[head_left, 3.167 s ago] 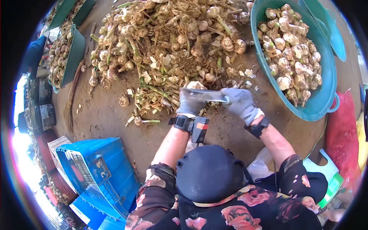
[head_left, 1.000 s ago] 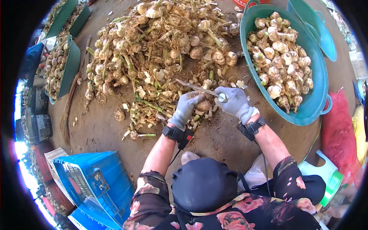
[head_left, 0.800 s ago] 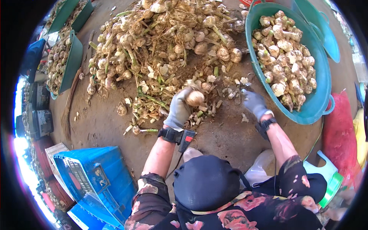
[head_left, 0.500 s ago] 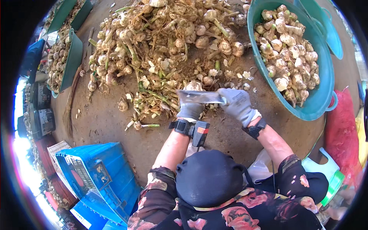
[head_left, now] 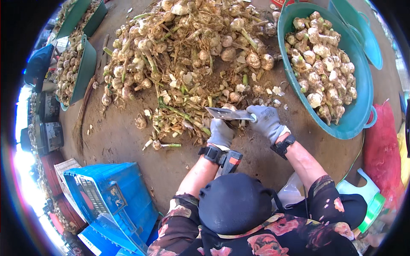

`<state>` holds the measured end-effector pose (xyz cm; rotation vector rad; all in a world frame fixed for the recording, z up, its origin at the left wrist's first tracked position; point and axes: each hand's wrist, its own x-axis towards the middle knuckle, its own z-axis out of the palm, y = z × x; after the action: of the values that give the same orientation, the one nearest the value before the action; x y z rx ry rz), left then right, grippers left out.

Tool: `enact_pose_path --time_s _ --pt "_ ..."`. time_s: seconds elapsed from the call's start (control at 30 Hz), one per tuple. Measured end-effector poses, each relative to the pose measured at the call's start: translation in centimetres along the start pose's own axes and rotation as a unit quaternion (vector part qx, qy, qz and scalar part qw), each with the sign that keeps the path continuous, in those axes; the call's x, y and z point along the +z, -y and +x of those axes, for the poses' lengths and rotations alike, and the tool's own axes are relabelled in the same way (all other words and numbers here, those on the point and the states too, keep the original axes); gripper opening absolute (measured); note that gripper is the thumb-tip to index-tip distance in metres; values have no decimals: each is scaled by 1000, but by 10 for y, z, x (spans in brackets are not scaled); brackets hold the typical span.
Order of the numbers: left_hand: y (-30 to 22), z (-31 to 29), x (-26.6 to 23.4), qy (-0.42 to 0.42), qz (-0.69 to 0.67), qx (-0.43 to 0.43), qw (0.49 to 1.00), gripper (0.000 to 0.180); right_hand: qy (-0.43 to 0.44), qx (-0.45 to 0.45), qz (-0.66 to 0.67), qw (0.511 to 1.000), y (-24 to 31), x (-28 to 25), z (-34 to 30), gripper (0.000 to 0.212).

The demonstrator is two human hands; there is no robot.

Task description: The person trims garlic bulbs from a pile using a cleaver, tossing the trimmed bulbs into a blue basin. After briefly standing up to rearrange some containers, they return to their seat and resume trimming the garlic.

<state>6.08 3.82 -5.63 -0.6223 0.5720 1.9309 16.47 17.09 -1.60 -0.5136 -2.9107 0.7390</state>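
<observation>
My right hand (head_left: 265,121), in a grey glove, is closed round the handle of a cleaver (head_left: 228,114). Its broad metal blade points left, over the fingertips of my left hand (head_left: 221,134). That hand is gloved in grey too, and the blade hides its fingers and anything in them. Just beyond the blade shows part of a pale garlic bulb (head_left: 229,106); whether my left hand touches it I cannot make out. Ahead of both hands lies a big heap of garlic (head_left: 183,47) with dry stalks and roots. Cut stems and trimmings (head_left: 183,115) are scattered by my left hand.
A large green tub (head_left: 356,102) of trimmed garlic bulbs stands at the right. Beside it lies a red mesh sack (head_left: 380,149). A blue plastic crate (head_left: 128,192) is at the near left. Farther left are a twig broom (head_left: 81,123) and a green tub (head_left: 83,70) of garlic.
My left hand has moved right and slightly nearer to me, from under the blade's middle. The cleaver has tilted, showing more of its flat side. My right hand has barely shifted.
</observation>
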Motion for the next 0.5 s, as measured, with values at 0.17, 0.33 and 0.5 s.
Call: enact_pose_path --time_s 0.17,0.33,0.5 --pt "-38 -18 71 2 26 13 1000 24 36 252 -52 965 -90 -1 -26 15" --pt "-11 -33 227 236 566 316 724 45 -65 365 199 907 -85 4 -39 25" --pt "-102 44 218 -200 859 419 217 47 -53 377 261 887 -58 4 -39 26"
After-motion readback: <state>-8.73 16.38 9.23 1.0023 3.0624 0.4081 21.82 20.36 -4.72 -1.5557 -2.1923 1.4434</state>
